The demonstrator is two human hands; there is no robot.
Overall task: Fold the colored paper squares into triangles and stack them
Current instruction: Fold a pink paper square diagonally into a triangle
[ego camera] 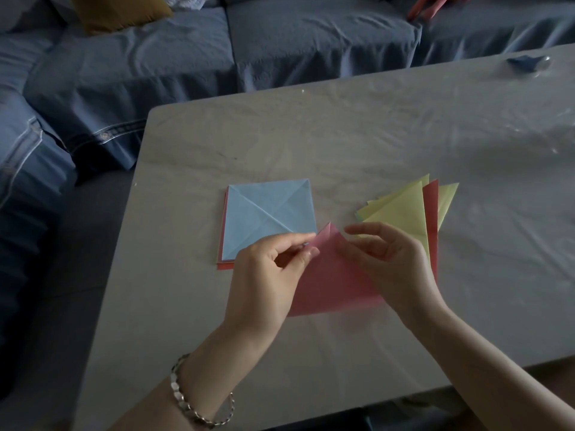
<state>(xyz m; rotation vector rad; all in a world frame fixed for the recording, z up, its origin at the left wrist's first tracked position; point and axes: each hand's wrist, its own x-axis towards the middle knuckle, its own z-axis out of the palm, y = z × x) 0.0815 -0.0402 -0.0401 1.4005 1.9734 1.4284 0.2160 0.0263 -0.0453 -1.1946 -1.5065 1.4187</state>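
Pink paper [333,284], head view: sheet doubled into a triangle on the table [373,135], apex pointing away, long edge nearest the person. Left hand [264,275] pinches the apex btwn thumb & forefinger; right hand [395,269] sits over the right slope w/ fingers loosely curled, can't tell if it grips. Pile of triangles [404,213], yellow & red, lies just right of the sheet, nearer the right hand, so stacking likely goes that way. Blue square [267,213] tops the unfolded stack at left. No legible writing.

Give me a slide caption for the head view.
Left hand and right hand fold the pink paper between a blue-topped stack of squares and a fan of folded triangles.
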